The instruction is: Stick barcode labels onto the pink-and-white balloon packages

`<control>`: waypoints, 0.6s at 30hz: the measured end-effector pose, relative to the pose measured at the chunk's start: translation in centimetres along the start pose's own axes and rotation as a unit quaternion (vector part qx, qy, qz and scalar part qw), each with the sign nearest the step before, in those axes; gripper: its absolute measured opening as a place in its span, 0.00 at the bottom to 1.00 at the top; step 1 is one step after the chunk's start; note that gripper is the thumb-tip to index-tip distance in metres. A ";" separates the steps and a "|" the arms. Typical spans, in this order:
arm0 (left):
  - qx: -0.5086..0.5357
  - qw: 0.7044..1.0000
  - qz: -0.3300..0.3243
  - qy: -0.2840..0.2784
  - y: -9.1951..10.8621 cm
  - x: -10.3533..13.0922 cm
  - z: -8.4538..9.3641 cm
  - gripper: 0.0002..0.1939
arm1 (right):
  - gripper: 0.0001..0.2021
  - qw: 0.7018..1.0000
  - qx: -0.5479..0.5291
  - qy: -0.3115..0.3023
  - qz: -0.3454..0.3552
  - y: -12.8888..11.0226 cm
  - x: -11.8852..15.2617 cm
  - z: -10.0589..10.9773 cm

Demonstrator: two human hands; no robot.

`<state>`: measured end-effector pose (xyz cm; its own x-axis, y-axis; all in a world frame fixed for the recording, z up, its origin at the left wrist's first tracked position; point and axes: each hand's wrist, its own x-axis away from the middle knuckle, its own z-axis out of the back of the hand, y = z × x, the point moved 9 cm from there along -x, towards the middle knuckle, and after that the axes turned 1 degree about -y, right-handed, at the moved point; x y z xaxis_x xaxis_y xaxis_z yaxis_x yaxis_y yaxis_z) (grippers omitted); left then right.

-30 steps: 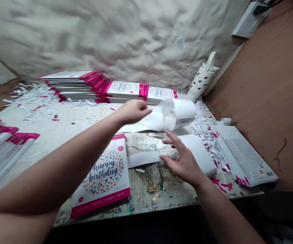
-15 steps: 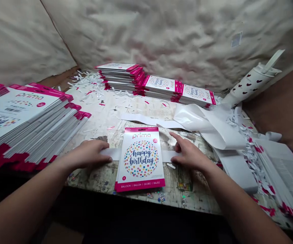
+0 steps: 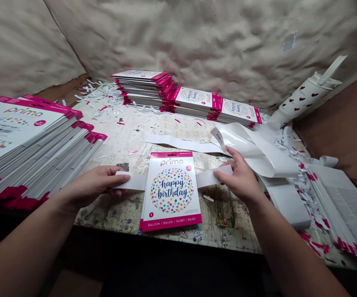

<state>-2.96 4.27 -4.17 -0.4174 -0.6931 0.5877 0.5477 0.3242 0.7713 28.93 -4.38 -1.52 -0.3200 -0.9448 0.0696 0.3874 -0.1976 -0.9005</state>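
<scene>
a white balloon packet [image 3: 172, 192] lay face up in the middle of the view, near the front edge of a worn, stained table [image 3: 110, 214]. pink bands crossed its top and bottom, and "happy birthday" ran across a circle of coloured dots (the word "prima" sat above it). another pink edge peeked out under its lower left corner. a white strip [image 3: 133, 180] stuck out on both sides of the packet, its middle hidden.

the left hand [image 3: 95, 183] pinched the strip's left end between thumb and fingers. the right hand [image 3: 238, 173] pinched the right end the same way, its index finger pointing up beside a barcode label [image 3: 218, 138]; whether they touched could not be told.

just beyond the right hand, loose glossy white sheeting [image 3: 252, 144] curled over the table. to the left stood thick rows of similar packets [image 3: 51, 152], and a tall stack [image 3: 144, 93] rose at the back, beside lower piles [image 3: 193, 107]. a white tumbler [image 3: 305, 101] with dark hearts stood at the back right. paper cuttings [image 3: 95, 93] littered the back left, before a crumpled pale wall covering [image 3: 178, 41].
</scene>
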 end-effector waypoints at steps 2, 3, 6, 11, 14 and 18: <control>0.042 0.998 -0.014 -0.035 1.3 -0.6 -2.6 0.12 | 0.40 0.999 -0.014 -0.016 0.027 -2.2 0.5 -2.6; 0.053 0.997 -0.017 -0.053 1.9 -1.1 -4.0 0.13 | 0.40 0.999 0.002 -0.031 0.044 -3.2 0.9 -4.1; 0.075 0.994 -0.013 -0.079 3.0 -2.2 -7.2 0.15 | 0.40 0.986 0.110 -0.078 0.097 -5.0 2.0 -8.6; 0.090 0.994 -0.023 -0.056 3.0 -2.9 -7.9 0.13 | 0.45 0.935 0.229 -0.147 0.229 -4.8 4.8 -12.0; 0.017 0.998 -0.053 -0.038 2.8 -3.4 -8.2 0.09 | 0.41 0.914 0.261 -0.163 0.262 -4.3 5.6 -12.0; -0.037 0.998 -0.049 -0.021 2.2 -4.6 -9.1 0.06 | 0.39 0.904 0.270 -0.176 0.280 -4.3 5.6 -11.2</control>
<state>6.75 2.31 -7.35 -0.5009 -0.6908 0.5215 0.5547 0.2063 0.8061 15.80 -5.94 -2.07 0.3156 -0.9420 -0.1143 0.8000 0.3289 -0.5018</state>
